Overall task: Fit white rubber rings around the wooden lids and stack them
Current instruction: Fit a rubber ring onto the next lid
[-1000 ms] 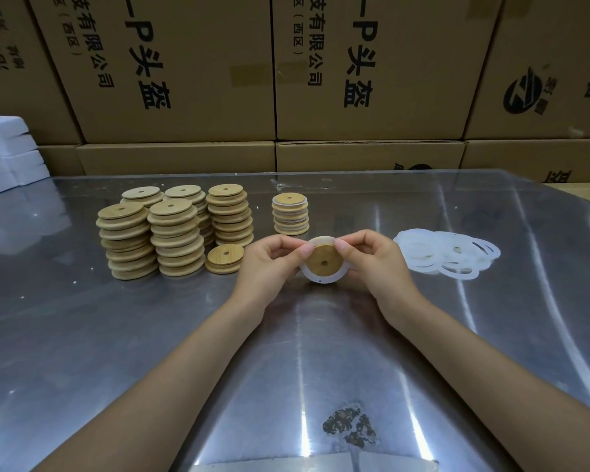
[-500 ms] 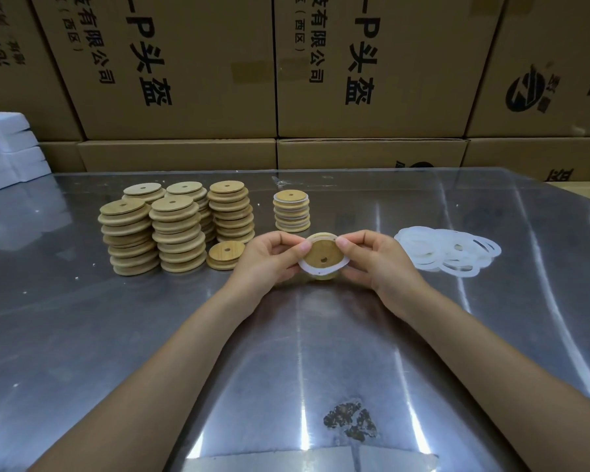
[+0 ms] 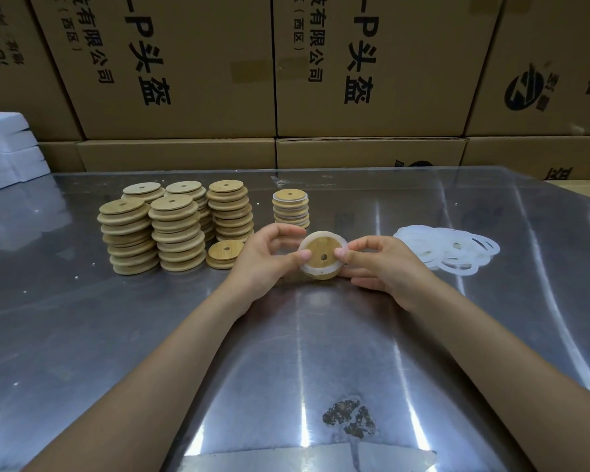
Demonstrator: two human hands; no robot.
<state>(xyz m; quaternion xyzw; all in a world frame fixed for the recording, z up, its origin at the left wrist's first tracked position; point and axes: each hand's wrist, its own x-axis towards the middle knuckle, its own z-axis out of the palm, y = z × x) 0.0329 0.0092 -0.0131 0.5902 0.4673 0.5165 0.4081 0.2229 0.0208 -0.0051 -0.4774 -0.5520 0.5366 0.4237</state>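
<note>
The person is holding a wooden lid (image 3: 322, 255) up just above the steel table (image 3: 150, 335), between both hands, with a white rubber ring (image 3: 321, 271) lying around it. The left hand (image 3: 269, 257) is gripping the lid's left edge, thumb pressing on the ring, and the right hand (image 3: 378, 264) is pinching the right edge with its thumb tip on the wooden face. Compared with a second ago, the lid is now tilting more toward the camera and the ring is sitting closer around the whole rim, where before it was hanging looser under the lower edge; the thumbs are working further in along the face. That suggests the ring is nearly seated, though the far side is hidden by the fingers, so whether it is fully in its groove cannot be told. Just behind the hands, the short stack of ringed lids (image 3: 291, 207) is waiting, and by the look of it this lid is going there next. To the left, the tall stacks of bare lids (image 3: 174, 229) and a single lid (image 3: 223, 253) lying beside them are showing how much work is remaining. The pile of loose rubber rings (image 3: 447, 250) is lying to the right of the right hand, near it but apart.
</note>
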